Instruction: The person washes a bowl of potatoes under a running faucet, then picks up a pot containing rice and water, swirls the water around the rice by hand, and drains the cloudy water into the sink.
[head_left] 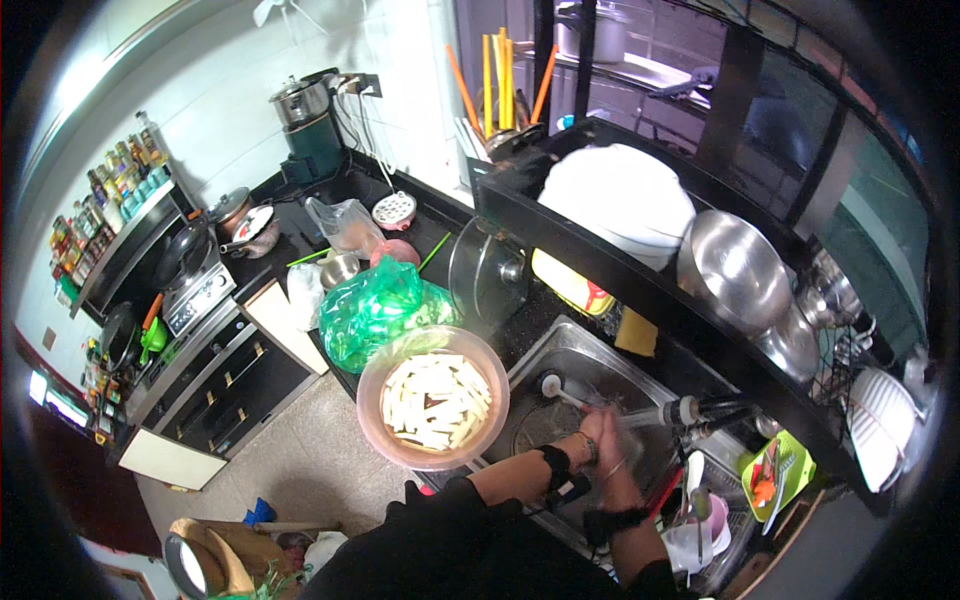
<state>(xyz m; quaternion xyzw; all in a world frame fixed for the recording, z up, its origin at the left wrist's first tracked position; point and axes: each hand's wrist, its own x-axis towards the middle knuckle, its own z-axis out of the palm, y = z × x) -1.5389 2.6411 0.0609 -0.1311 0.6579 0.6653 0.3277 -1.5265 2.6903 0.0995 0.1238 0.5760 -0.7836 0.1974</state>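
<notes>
While both hands are held together under the tap (668,412) over the steel sink (560,365), fine detail is lost to motion blur. The left hand (592,437) is pressed against the right hand (622,455), fingers apparently closed on each other; whether anything is pinched between them cannot be told. A white-headed brush or utensil (556,387) is seen lying in the basin just left of the hands. A pink bowl of pale cut sticks (433,397) is perched on the sink's near-left edge, touching the counter rim, with a green plastic bag (378,310) just beyond it. Risks as judged: the bowl could be knocked off by the left elbow, given the overhang; splash from the tap could wet the cut pieces.
</notes>
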